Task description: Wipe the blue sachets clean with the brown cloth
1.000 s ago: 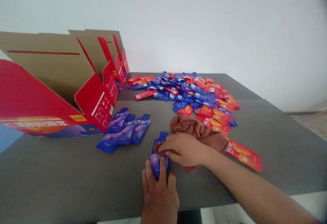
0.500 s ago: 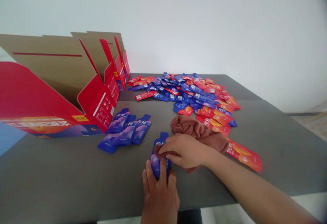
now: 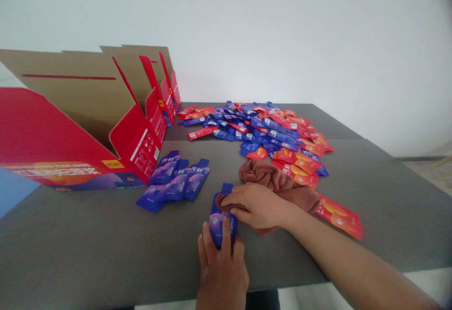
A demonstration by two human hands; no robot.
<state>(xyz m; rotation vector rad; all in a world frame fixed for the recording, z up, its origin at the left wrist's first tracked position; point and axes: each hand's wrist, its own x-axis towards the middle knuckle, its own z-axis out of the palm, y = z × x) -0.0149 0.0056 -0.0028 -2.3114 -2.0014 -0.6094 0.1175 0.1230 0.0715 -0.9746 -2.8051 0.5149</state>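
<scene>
One pouch (image 3: 216, 227) under cloth (image 3: 263, 173); small group (image 3: 173, 185) apart, large heap (image 3: 261, 128) remaining.
Right grip (image 3: 259, 204): pinching cloth. Left grip (image 3: 223, 272): wide, on pouch.

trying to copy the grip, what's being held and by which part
The right hand pinches the brown cloth by one edge; the left hand only presses the blue pouch's lower end.

Left fingers (image 3: 226, 237) and brown cloth (image 3: 259, 173) partly hide the blue pouch (image 3: 215, 224).
</scene>
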